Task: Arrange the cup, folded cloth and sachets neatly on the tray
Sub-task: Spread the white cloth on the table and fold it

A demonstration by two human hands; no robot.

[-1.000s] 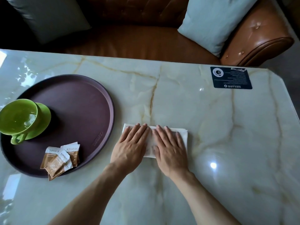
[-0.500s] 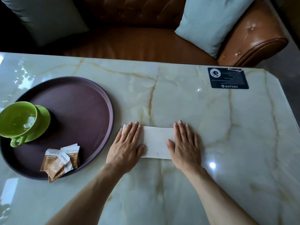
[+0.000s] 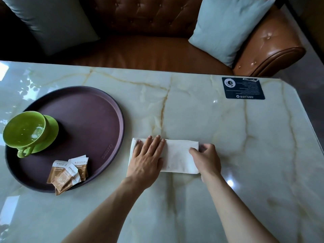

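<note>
A white folded cloth [image 3: 177, 155] lies flat on the marble table, just right of the round dark brown tray [image 3: 87, 109]. My left hand [image 3: 146, 159] presses flat on the cloth's left half, fingers spread. My right hand [image 3: 206, 158] pinches the cloth's right end between thumb and fingers. On the tray's left side stands a green cup [image 3: 22, 132] on a green saucer [image 3: 50, 130]. Several brown and white sachets [image 3: 68, 172] lie in a loose overlapping pile at the tray's near edge, one poking over the rim.
The marble table [image 3: 228, 137] has an angled corner at the far right, with a dark blue card [image 3: 242, 88] lying near it. A brown leather sofa [image 3: 149, 55] with pale cushions [image 3: 226, 27] stands behind the table's far edge.
My hands slid apart along the cloth, smoothing it. My right hand went from flat on the cloth to gripping its right end. My left hand stayed flat on the left part.
</note>
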